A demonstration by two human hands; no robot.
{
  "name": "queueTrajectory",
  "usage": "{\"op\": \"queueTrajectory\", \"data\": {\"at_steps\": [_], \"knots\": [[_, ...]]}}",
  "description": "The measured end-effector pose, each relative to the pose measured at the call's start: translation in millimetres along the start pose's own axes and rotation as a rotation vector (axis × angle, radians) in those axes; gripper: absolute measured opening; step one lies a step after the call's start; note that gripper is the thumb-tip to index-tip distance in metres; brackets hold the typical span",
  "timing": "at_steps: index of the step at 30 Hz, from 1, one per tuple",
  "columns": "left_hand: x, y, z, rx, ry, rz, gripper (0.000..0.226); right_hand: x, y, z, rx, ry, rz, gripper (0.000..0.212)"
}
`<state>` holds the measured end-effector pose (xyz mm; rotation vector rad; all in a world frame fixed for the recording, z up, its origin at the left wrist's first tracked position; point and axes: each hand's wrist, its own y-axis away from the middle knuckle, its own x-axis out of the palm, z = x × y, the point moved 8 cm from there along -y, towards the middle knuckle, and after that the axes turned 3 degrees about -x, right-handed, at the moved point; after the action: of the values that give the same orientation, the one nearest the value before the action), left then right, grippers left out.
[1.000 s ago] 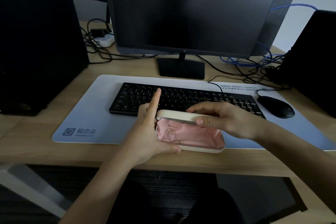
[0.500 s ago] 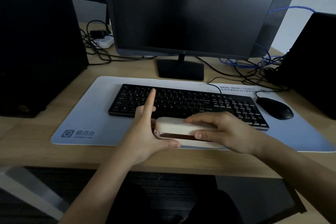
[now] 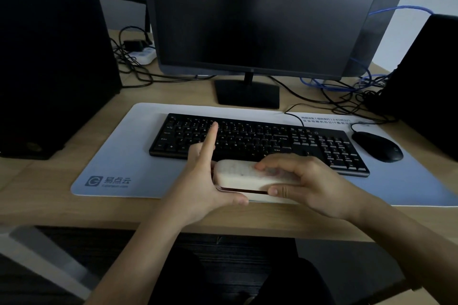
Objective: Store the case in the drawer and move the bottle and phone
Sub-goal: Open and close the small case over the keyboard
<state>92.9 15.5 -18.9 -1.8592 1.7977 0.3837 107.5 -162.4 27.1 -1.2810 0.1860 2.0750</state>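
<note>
A white oblong case [image 3: 239,176] lies at the front edge of the grey desk mat [image 3: 119,156], just before the keyboard. Its lid is almost down, with only a thin dark gap along the front. My left hand [image 3: 205,188] cups the case's left end, thumb under the front edge and index finger pointing up. My right hand [image 3: 304,186] presses on the lid from the right, fingers on top and thumb at the front. No bottle, phone or drawer is in view.
A black keyboard [image 3: 260,141] and a black mouse [image 3: 376,146] sit on the mat. Behind them stands a dark monitor [image 3: 260,15] on its stand. Black boxes flank the desk at the left [image 3: 49,62] and right [image 3: 428,82]. Cables and a power strip [image 3: 145,56] lie at the back.
The case's lid has come down: a second ago it stood open over a pink lining, and now it is nearly shut under my right hand. Both hands stay on the case.
</note>
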Motion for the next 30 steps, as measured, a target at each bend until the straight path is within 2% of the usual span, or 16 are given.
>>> {"op": "queueTrajectory", "data": {"at_steps": [13,16,21,27,30], "knots": [[7,1,-1,0.051,-0.095,0.029,0.139,11,9,-6,0.062,0.116,-0.052,0.061],[4,-1,1,0.053,-0.082,0.081,0.127,11,7,-9,0.102,0.136,-0.041,0.068],[-5,3,12,0.033,-0.052,0.205,0.105,2,18,-25,0.225,0.102,-0.05,0.092],[-8,8,18,0.001,-0.126,0.154,0.11,-7,38,-38,0.299,0.103,-0.091,0.094],[-10,10,19,0.007,-0.122,0.083,0.103,-11,46,-43,0.354,0.09,-0.158,0.098]]}}
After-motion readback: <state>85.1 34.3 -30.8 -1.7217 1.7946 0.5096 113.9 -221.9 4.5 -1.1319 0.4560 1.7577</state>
